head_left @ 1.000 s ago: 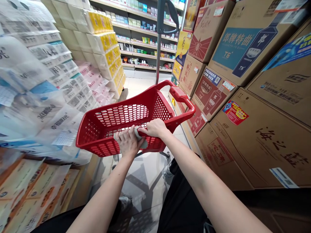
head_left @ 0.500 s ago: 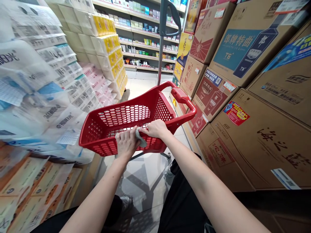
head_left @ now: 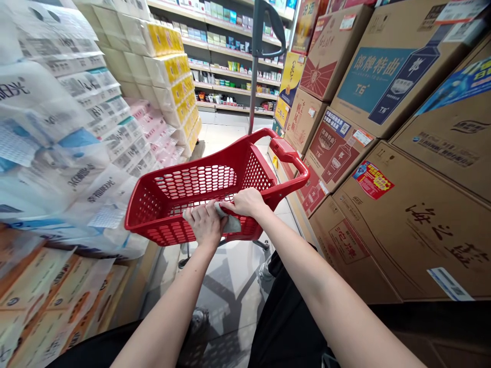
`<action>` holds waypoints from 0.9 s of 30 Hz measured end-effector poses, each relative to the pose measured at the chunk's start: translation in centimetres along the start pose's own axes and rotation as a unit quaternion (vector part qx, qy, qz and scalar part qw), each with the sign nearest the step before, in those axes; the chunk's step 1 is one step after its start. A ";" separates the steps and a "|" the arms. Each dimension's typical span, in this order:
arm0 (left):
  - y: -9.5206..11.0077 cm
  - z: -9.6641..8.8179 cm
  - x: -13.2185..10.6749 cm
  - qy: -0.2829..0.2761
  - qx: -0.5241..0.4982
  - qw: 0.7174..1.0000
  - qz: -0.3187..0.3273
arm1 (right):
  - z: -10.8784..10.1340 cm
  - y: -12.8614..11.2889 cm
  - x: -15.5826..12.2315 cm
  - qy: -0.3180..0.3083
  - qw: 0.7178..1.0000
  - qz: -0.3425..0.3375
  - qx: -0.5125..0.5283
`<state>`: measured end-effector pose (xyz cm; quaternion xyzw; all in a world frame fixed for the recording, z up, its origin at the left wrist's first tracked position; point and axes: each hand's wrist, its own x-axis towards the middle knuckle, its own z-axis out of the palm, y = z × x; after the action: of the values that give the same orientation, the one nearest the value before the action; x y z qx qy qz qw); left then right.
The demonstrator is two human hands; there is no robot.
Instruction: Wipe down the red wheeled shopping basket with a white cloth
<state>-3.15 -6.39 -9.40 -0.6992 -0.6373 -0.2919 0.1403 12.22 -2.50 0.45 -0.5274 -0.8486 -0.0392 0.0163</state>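
A red plastic shopping basket [head_left: 192,189] on a wheeled frame stands in the aisle in front of me, tilted, with nothing visible inside. My left hand [head_left: 206,225] presses a grey cloth [head_left: 230,223] against the basket's near rim, fingers curled over it. My right hand [head_left: 245,202] grips the same rim just to the right, its fingers touching the cloth's upper end. A grey pull handle [head_left: 256,56] rises from the basket's far end.
Stacked packs of tissue paper [head_left: 57,128] wall the left side. Brown cardboard boxes [head_left: 383,133] are piled high on the right. Store shelves [head_left: 230,66] cross the aisle's far end. The tiled floor [head_left: 226,291] runs between the two stacks.
My left hand has slid a little to the right along the rim with the cloth, and more cloth now hangs below the rim. The basket has barely shifted.
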 end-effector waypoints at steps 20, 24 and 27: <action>-3.7 -1.3 1.7 -0.118 0.068 0.978 0.160 | 0.0 0.0 -0.1 0.003 1.000 -0.004 -0.015; -5.2 -1.4 2.0 -0.140 0.038 0.971 0.192 | -0.1 0.0 -0.2 0.002 1.000 -0.005 -0.016; -7.3 -1.5 2.2 -0.162 -0.021 0.962 0.218 | -0.3 0.0 -0.3 -0.007 1.000 -0.002 -0.013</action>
<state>-10.52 -4.33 -8.22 -0.8621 -0.4770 -0.1508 0.0808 12.31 -2.81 0.71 -0.5261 -0.8492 -0.0464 0.0034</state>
